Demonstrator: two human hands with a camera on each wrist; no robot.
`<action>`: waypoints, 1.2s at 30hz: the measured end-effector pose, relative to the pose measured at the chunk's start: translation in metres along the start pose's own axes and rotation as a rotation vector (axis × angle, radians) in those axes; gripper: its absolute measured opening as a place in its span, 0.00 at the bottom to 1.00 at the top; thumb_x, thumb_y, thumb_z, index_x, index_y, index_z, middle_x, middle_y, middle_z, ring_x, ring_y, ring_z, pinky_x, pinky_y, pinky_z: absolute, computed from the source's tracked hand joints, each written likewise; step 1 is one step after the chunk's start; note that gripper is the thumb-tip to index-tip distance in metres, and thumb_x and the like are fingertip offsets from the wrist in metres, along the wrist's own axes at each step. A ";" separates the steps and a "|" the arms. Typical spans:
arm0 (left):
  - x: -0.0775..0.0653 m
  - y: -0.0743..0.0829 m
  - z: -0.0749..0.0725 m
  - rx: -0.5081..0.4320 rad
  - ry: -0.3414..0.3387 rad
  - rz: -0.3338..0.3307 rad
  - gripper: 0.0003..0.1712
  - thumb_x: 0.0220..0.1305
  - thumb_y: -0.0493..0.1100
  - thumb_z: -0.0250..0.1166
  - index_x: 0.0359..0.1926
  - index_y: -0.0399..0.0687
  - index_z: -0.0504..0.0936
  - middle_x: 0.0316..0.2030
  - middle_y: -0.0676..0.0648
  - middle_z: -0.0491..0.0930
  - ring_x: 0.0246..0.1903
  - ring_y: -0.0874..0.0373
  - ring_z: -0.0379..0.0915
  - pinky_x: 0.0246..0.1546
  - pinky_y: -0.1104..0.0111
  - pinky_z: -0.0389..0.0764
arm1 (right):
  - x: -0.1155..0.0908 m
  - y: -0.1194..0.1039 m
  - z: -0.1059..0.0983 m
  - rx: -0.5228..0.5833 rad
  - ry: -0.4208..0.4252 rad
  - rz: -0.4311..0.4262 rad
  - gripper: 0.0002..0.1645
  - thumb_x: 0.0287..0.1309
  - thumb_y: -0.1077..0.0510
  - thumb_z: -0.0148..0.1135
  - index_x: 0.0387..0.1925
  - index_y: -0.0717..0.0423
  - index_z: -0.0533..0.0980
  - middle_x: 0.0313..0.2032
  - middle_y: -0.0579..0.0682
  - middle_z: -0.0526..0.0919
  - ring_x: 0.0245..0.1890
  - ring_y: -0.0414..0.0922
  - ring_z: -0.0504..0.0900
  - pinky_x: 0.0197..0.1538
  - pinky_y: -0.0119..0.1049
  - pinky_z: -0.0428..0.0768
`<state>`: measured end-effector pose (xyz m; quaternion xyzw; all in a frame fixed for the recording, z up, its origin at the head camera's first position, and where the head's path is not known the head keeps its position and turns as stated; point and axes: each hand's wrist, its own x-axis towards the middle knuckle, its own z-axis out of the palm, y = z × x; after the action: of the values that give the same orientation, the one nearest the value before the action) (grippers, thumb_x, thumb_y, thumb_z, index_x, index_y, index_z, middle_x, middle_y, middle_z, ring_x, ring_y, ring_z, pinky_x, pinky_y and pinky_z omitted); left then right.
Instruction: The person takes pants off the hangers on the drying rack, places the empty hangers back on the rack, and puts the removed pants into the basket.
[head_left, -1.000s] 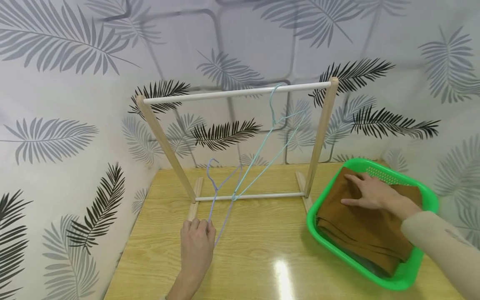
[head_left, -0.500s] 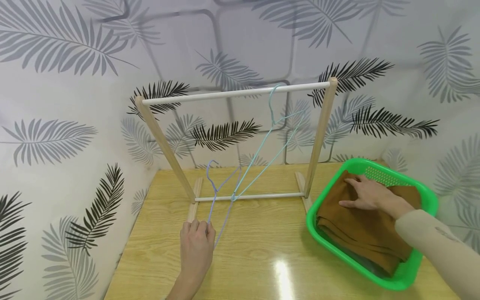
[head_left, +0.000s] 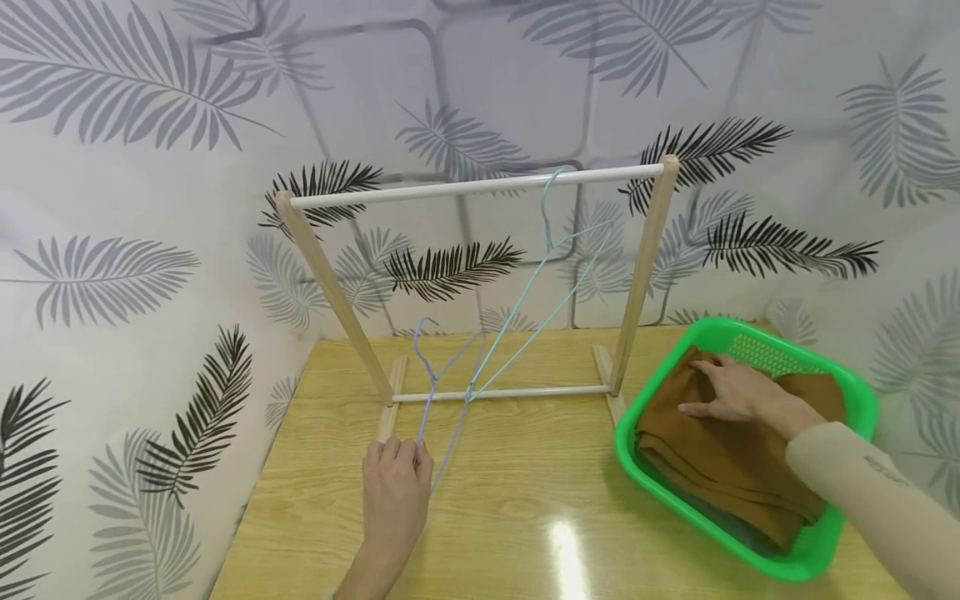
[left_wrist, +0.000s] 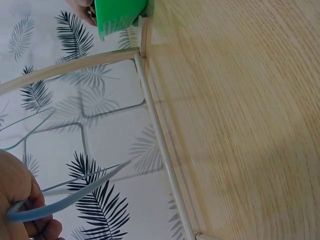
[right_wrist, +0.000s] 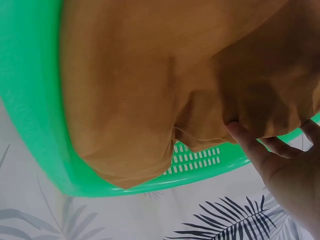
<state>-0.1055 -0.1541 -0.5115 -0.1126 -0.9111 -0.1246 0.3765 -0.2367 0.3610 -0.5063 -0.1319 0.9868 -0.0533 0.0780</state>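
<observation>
My left hand (head_left: 395,492) grips a lavender clothes hanger (head_left: 425,408) by its lower part, with its hook upward, in front of the rack. In the left wrist view the fingers curl round the hanger (left_wrist: 75,198). My right hand (head_left: 738,390) is inside the green basket (head_left: 855,396), on a folded brown cloth (head_left: 720,450). The right wrist view has the thumb and fingers of that hand (right_wrist: 295,175) at the cloth's edge (right_wrist: 200,125), pinching it; some fingertips are hidden behind the fabric. The cloth is creased beside them.
A small clothes rack (head_left: 648,275) with wooden posts and a white top rail (head_left: 465,188) stands at the back of the wooden table (head_left: 510,475). A mint hanger (head_left: 547,248) hangs from the rail, slanting. Darker fabric (head_left: 731,525) lies under the brown cloth. A patterned wall is behind.
The brown cloth's far corner has shifted a little toward me under my right hand, with more wrinkles there. My left hand keeps the lavender hanger in nearly the same place.
</observation>
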 end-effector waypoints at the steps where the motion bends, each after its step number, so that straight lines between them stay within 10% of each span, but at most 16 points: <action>1: 0.000 0.000 0.000 0.000 -0.001 0.000 0.14 0.55 0.29 0.73 0.18 0.39 0.79 0.15 0.49 0.73 0.24 0.56 0.67 0.29 0.67 0.71 | 0.000 0.001 0.000 0.000 -0.001 0.000 0.63 0.58 0.23 0.65 0.72 0.70 0.67 0.67 0.85 0.65 0.58 0.83 0.75 0.53 0.74 0.79; 24: 0.005 0.004 -0.003 -0.014 -0.002 -0.013 0.12 0.54 0.29 0.73 0.19 0.38 0.79 0.17 0.47 0.76 0.26 0.55 0.68 0.30 0.67 0.70 | -0.009 -0.002 -0.023 0.053 0.029 0.054 0.66 0.61 0.19 0.58 0.81 0.62 0.54 0.71 0.85 0.58 0.65 0.86 0.67 0.57 0.78 0.75; 36: 0.004 0.001 -0.004 -0.003 0.001 -0.020 0.12 0.54 0.29 0.73 0.19 0.37 0.80 0.18 0.46 0.77 0.26 0.53 0.70 0.30 0.64 0.73 | -0.010 -0.013 -0.054 0.079 0.231 0.062 0.64 0.65 0.23 0.58 0.81 0.65 0.52 0.72 0.80 0.60 0.68 0.81 0.62 0.64 0.79 0.67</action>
<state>-0.1050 -0.1537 -0.5062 -0.1039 -0.9117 -0.1298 0.3756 -0.2329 0.3558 -0.4500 -0.0911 0.9899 -0.1045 -0.0296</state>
